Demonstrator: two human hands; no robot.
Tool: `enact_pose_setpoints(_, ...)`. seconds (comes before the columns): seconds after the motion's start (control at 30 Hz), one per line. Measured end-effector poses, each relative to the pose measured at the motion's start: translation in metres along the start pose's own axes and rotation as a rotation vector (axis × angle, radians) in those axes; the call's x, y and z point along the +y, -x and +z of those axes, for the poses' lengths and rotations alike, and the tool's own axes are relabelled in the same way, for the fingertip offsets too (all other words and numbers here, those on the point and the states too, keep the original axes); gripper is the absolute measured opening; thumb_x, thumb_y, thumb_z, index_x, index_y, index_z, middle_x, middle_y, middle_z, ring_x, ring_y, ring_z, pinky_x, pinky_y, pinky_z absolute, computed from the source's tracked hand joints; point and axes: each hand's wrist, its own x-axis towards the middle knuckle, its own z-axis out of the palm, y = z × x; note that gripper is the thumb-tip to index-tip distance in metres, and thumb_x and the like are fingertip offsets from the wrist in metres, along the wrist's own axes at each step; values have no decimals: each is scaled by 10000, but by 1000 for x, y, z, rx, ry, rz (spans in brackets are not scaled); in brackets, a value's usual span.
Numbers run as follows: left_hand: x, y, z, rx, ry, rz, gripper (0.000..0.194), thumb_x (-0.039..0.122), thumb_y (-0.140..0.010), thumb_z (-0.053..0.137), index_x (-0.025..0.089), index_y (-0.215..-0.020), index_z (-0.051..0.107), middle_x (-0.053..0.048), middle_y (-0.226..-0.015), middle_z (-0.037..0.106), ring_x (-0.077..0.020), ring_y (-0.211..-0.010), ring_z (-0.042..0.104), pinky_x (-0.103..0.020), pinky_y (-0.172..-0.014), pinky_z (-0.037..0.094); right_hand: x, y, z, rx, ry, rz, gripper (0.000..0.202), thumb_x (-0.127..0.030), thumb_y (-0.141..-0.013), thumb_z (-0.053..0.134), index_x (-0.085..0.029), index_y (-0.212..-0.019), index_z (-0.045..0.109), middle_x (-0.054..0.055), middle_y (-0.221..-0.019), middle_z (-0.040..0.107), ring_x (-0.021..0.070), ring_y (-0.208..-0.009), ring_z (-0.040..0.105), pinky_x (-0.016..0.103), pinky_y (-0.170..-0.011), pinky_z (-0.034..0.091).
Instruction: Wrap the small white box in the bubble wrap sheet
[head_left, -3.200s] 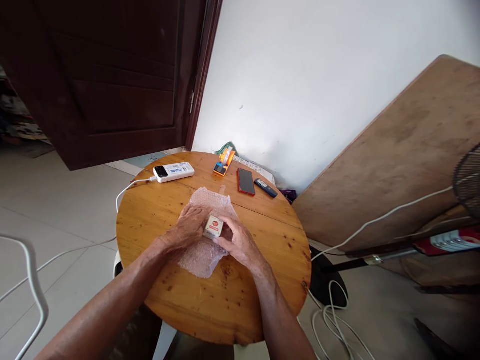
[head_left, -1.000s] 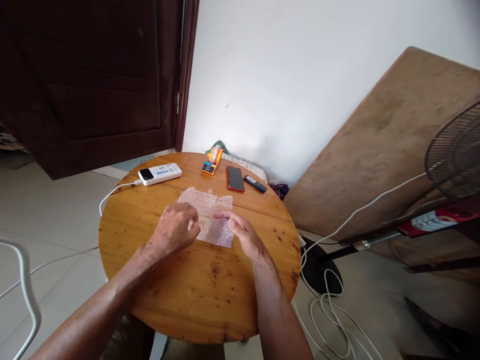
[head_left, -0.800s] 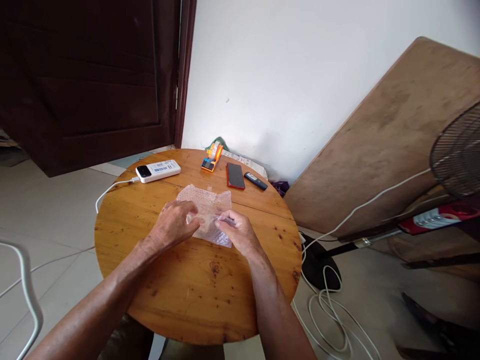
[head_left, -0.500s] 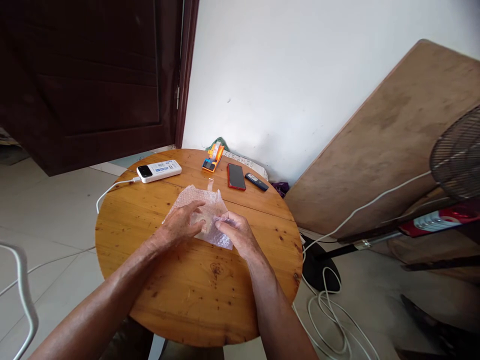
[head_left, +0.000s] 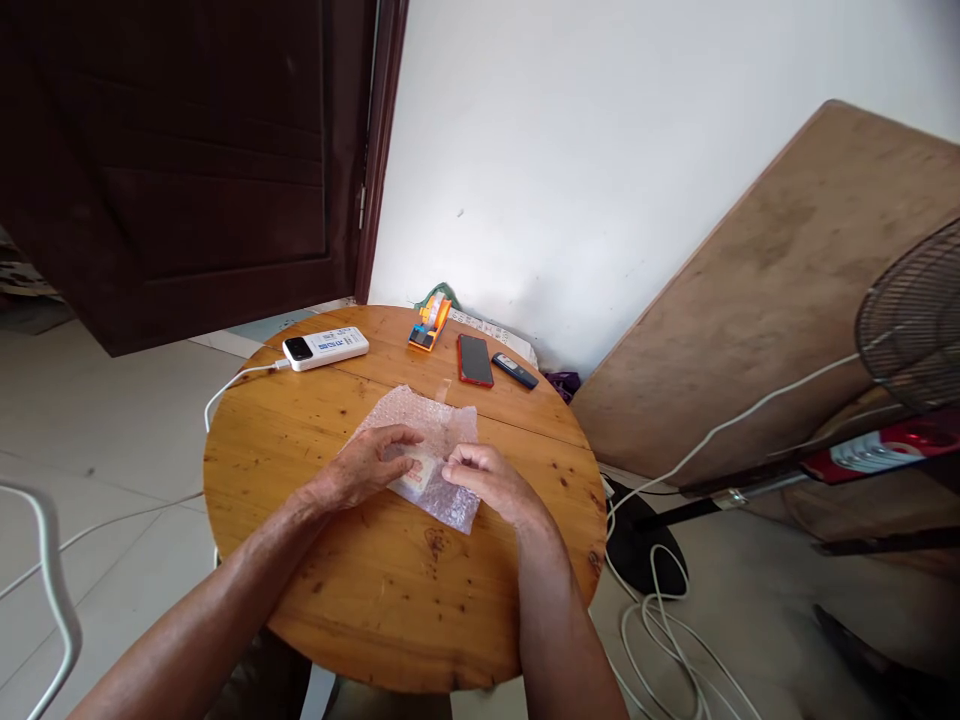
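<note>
A sheet of clear bubble wrap lies on the round wooden table, set at a slant. A small pale flat item with reddish marks shows on or under the film, between my hands; which of the two I cannot tell. My left hand rests over the wrap's left side, thumb and fingers apart, gripping nothing. At the right side, my right hand has thumb and fingertips pinched on the bubble wrap. A short strip of clear tape sticks out at the wrap's far edge.
Along the table's far side are an orange tape dispenser, a red-edged phone, a dark handheld device and a white device with a cable. A fan and coiled cable stand to the right.
The bubble wrap has turned a little and spread on the right, and the pale item shows more plainly. My right hand has shifted slightly right. The camera view has moved slightly.
</note>
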Motion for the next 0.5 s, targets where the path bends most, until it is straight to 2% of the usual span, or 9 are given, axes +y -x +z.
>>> enact_pose_setpoints(0.2,5,0,-3,27,-26,-29,352,253,-762,569,161,-1074,705,-67,-1127,733,-228,-1067,656,-316,-927,518,2,0,-1,33,85,6,240,-388,-743,602,-198,-623,519,-53,-585,443,109,-568,386,242,-537,262)
enact_pose_setpoints(0.5,4,-1,2,95,-56,-15,338,184,-763,521,161,-1035,719,-43,-1037,756,-184,-927,686,-277,-839,541,7,-5,3,158,147,3,210,-350,-736,635,-191,-626,553,-31,-620,520,125,-590,445,247,-555,308)
